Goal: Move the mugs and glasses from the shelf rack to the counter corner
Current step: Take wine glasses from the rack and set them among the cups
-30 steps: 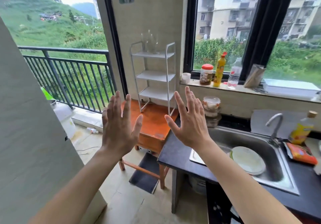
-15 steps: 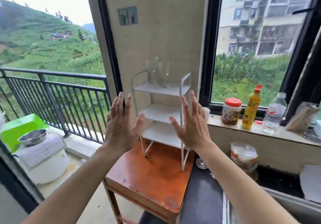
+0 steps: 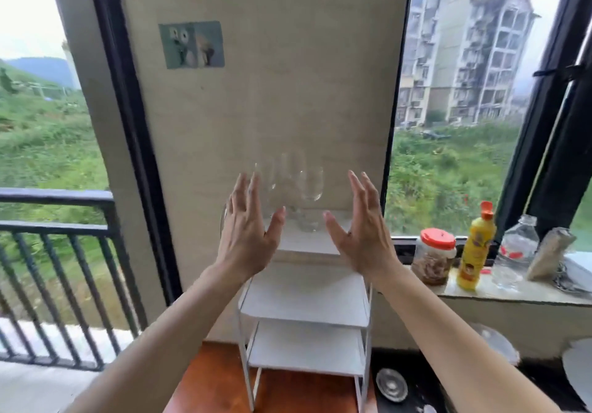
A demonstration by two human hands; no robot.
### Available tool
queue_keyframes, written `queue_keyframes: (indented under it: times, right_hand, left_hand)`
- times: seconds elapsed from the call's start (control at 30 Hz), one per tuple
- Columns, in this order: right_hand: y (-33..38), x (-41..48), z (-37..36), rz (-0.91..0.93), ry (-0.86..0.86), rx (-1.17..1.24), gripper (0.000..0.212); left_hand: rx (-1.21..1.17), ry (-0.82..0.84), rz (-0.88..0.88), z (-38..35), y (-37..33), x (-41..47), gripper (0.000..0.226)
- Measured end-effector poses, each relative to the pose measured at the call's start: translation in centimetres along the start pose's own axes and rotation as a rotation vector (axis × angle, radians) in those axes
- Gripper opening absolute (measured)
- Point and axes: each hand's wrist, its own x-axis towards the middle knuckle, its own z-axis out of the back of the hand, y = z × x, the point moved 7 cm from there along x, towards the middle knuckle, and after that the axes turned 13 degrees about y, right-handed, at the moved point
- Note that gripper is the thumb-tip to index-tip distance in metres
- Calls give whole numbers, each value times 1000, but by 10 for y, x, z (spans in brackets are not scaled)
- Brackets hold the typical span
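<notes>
I have stepped in close since a second ago: the sink and dark counter that filled my lower right have slid almost out of sight, and the white three-tier metal shelf rack now stands straight ahead of me on the worn orange-brown wooden table. That puts the top shelf within reach, so I judge the carrying has not begun and the first pickup comes next. My forearms run up from the bottom corners, both raised to the level of the top tier. My left hand is wide open, fingers spread and pointing up, thumb angled inward, holding nothing. My right hand mirrors it, equally open and empty, palm turned toward the left one. Between and just beyond them, on the top shelf, stands a cluster of clear stemmed wine glasses, upright and close together; they are blurred and see-through, so I cannot count them surely, and I see no mugs. Neither hand touches glass yet. Farther right, on the window ledge, sit a red-lidded plastic jar and a yellow squeeze bottle with an orange cap.
</notes>
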Motion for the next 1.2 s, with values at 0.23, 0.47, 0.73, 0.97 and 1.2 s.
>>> queue_keyframes:
  times: [0.23,0.47,0.73,0.97,1.2]
  right_hand:
    - [-14,71,-36,-147,-48,134,83]
    - [-24,91,-68,-149,11,292,87]
    - [-29,91,-69,-122,-22,372,85]
    - [-22,90,-53,-92,-99,396,87]
    - [-4,69,-50,-67,-126,356,87]
  left_hand:
    - [-312,1,88,-12,41,95,81]
    - [-436,-46,212,-38,59,121,77]
    - [-501,-146,140,-44,66,117,52]
    - [-512,-342,11,-4,48,94,46]
    - [-521,-276,-118,15,33,59,44]
